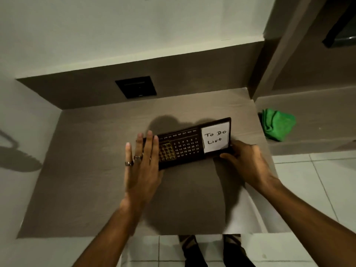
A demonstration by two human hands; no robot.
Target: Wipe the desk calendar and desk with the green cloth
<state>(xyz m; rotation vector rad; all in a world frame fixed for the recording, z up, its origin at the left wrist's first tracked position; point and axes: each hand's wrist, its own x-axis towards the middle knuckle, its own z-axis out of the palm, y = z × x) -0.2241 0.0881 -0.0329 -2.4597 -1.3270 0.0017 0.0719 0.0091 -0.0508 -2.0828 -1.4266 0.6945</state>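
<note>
A dark brown desk calendar (185,145) with a white "To Do List" note stands in the middle of the brown desk (92,170). My left hand (142,162), with rings on two fingers, lies flat with fingers spread over the calendar's left end. My right hand (244,160) grips the calendar's lower right corner, thumb under the note. The green cloth (277,124) lies crumpled on a lower shelf to the right of the desk, away from both hands.
A black wall plate (135,86) sits on the back panel behind the desk. A vertical partition (269,64) separates the desk from the right shelf. White tiled floor (317,180) and my feet (212,251) show below the desk's front edge.
</note>
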